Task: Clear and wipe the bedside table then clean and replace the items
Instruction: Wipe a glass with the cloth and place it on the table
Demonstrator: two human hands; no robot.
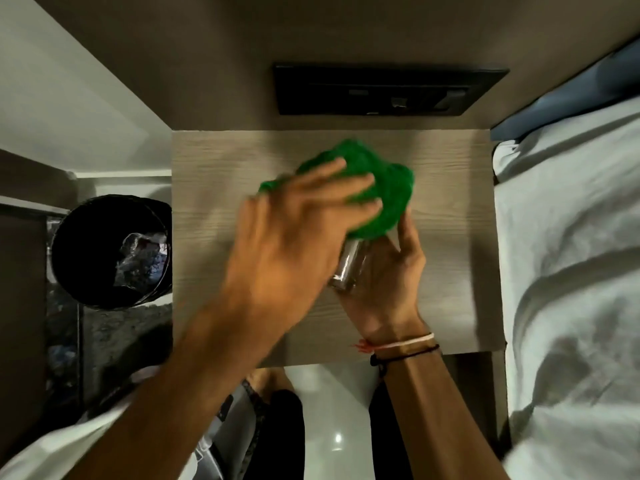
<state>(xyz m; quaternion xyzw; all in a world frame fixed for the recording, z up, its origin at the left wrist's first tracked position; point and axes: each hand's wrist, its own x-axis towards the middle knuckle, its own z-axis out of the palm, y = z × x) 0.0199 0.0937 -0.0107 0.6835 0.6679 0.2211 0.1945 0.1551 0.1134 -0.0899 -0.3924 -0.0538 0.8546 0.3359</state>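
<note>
The bed, under rumpled white sheets, runs along the right edge of the counter, a pale wood-grain top seen from straight above. On the wall beyond the counter's far edge sits a dark switch panel. Just off the counter's left edge stands a round bin lined with a black bag, with crumpled clear plastic inside. Over the middle of the counter the left hand, blurred, presses a bunched green cloth with its fingers spread flat across the top of it rather than curled around it. The right hand, over the counter just nearer than the cloth, is wrapped around a clear glass held tilted on its side, the fingers and thumb closed on its wall; the cloth covers the glass's far end, and whether the glass touches the counter cannot be told. Thin thread bands circle the right wrist, above the counter's near edge. Below that edge, a glossy white floor shows between the person's legs.
</note>
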